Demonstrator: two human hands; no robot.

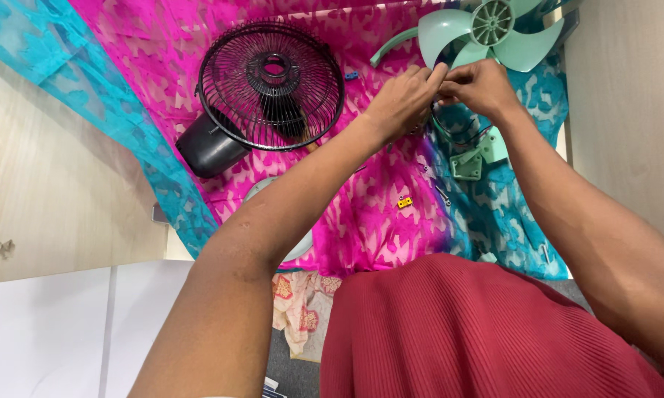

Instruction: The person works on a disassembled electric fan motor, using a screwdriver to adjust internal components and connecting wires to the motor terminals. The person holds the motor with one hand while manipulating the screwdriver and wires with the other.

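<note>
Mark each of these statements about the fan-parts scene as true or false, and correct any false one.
1. Both hands, left hand and right hand, meet just below the green fan blade. True.
2. The black wire guard lies on a bare wooden table. False: it lies on the pink cloth.
3. A small yellow part lies on the cloth. True.
4. The fan blade is black. False: it is pale green.
</note>
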